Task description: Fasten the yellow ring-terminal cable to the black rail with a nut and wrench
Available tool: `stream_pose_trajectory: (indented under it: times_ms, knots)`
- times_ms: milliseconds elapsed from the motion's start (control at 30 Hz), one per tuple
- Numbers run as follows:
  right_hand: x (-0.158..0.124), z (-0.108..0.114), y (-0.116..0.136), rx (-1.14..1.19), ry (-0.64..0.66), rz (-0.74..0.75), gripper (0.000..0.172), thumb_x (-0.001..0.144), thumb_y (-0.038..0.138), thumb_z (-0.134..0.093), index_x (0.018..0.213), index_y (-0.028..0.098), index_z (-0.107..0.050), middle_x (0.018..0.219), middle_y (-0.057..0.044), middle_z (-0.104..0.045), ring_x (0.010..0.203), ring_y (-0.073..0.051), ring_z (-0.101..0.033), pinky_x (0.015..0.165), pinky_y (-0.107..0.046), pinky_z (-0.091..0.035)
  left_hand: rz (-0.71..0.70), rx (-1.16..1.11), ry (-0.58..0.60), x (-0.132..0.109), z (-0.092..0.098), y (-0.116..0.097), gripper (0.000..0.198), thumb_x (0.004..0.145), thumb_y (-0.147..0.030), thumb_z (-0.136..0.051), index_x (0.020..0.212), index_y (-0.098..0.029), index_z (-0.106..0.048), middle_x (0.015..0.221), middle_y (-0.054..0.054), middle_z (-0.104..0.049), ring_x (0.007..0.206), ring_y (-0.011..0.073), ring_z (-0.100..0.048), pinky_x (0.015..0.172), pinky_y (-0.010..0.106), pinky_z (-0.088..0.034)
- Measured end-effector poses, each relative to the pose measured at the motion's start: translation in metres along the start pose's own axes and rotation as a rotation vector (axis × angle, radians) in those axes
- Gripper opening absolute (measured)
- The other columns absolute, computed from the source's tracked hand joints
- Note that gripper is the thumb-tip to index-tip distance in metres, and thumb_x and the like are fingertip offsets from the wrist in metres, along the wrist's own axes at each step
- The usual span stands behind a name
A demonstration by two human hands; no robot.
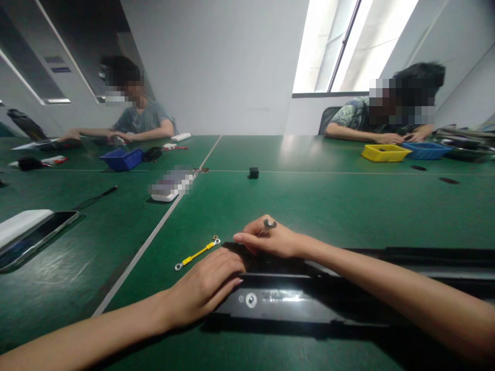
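Observation:
A long black metal panel [294,304], shaped like a channel, lies on the green table before me. My left hand [211,283] wraps its fingers over the panel's left end. Above that same end, my right hand [270,238] is closed round a small wrench [269,223], its open metal jaw sticking up past the thumb. The wrench's other end is hidden. On the panel's near side, a round screw hole [251,300] sits beside a ground mark. Just beyond my left hand lies a short yellow ground wire [199,253] with ring terminals, and a small nut [215,237] near its upper end.
A phone [38,239] and a white device [172,185] lie left. A small black block [253,173] stands mid-table. Blue [121,159] and yellow [384,153] bins stand farther off. Two people, one at left [141,118] and one at right [353,121], sit across.

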State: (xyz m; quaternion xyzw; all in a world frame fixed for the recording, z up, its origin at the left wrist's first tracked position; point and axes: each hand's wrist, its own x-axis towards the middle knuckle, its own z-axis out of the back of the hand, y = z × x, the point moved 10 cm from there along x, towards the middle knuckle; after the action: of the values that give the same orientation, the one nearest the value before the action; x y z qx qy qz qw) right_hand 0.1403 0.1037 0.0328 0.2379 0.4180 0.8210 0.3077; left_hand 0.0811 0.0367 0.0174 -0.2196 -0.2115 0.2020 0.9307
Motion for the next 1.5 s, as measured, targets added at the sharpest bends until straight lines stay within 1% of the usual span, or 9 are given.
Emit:
stream_pose_trajectory:
  times_ms: [167,400,633,867,967,1100,1300,1500]
  knots:
    - [-0.0002,0.0004,-0.0018,-0.005,-0.004,-0.002,0.048,0.092,0.042,-0.048,0.055,0.012,-0.054,0.048,0.004,-0.045,0.046,-0.007,-0.038,0.044,-0.019,-0.03,-0.005,0.002,0.008,0.0006,-0.0013,-0.0003,0.017,0.095,-0.011,-0.041,0.109,-0.015,-0.051,0.107,0.009,-0.057,0.103,0.0198,-0.051,0.095,0.035,-0.04]
    - [0.0002,0.0008,-0.0005,0.007,-0.005,-0.007,0.048,0.092,0.043,-0.046,0.055,0.012,-0.052,0.049,0.003,-0.046,0.047,-0.007,-0.038,0.045,-0.02,-0.031,-0.008,-0.001,-0.013,0.001,0.0012,0.0001,0.018,0.095,-0.011,-0.041,0.109,-0.015,-0.051,0.108,0.009,-0.057,0.103,0.0196,-0.051,0.094,0.035,-0.042]
    - [-0.0008,0.0023,0.0013,0.004,-0.019,-0.013,0.051,0.093,0.047,-0.042,0.054,0.015,-0.046,0.05,0.004,-0.038,0.048,-0.008,-0.033,0.046,-0.022,-0.028,-0.007,0.003,-0.027,-0.0005,0.0036,-0.0023,0.016,0.096,-0.013,-0.041,0.107,-0.015,-0.052,0.105,0.01,-0.059,0.101,0.0205,-0.054,0.091,0.036,-0.046]
    - [-0.0004,0.0005,0.0014,-0.006,0.0,-0.016,0.05,0.091,0.048,-0.042,0.053,0.016,-0.041,0.051,0.005,-0.033,0.048,-0.008,-0.028,0.046,-0.023,-0.025,0.002,0.004,-0.012,-0.0006,0.0022,-0.0011,0.017,0.095,-0.012,-0.041,0.108,-0.016,-0.052,0.106,0.009,-0.059,0.101,0.0199,-0.054,0.092,0.035,-0.045]
    - [-0.0007,-0.0005,0.0023,-0.019,0.015,-0.007,0.049,0.091,0.047,-0.043,0.052,0.016,-0.04,0.051,0.006,-0.031,0.048,-0.007,-0.027,0.045,-0.022,-0.023,0.012,0.008,-0.006,-0.001,0.0016,0.0003,0.017,0.095,-0.013,-0.041,0.108,-0.016,-0.051,0.105,0.009,-0.059,0.099,0.0198,-0.054,0.09,0.034,-0.046]
    - [-0.0015,-0.0017,0.0024,-0.024,0.036,0.005,0.048,0.091,0.045,-0.043,0.053,0.016,-0.039,0.052,0.006,-0.029,0.049,-0.007,-0.026,0.044,-0.022,-0.021,0.008,0.001,-0.002,-0.0014,0.0014,0.0007,0.017,0.095,-0.012,-0.041,0.108,-0.016,-0.05,0.106,0.008,-0.058,0.1,0.0195,-0.054,0.091,0.033,-0.045]
    - [-0.0011,-0.0023,0.0039,-0.011,0.046,0.003,0.049,0.09,0.046,-0.045,0.051,0.017,-0.037,0.051,0.006,-0.03,0.048,-0.007,-0.026,0.043,-0.022,-0.02,0.021,-0.004,0.002,-0.0016,0.0002,0.0014,0.016,0.096,-0.013,-0.041,0.108,-0.017,-0.051,0.106,0.009,-0.058,0.1,0.0196,-0.054,0.091,0.033,-0.045]
    - [-0.0005,-0.0028,0.0043,0.012,0.048,0.004,0.049,0.091,0.045,-0.044,0.052,0.015,-0.042,0.049,0.005,-0.035,0.047,-0.007,-0.03,0.044,-0.021,-0.026,0.012,0.002,-0.001,-0.0003,0.0018,-0.0011,0.016,0.095,-0.013,-0.041,0.107,-0.016,-0.051,0.105,0.009,-0.059,0.099,0.0196,-0.055,0.09,0.033,-0.046]
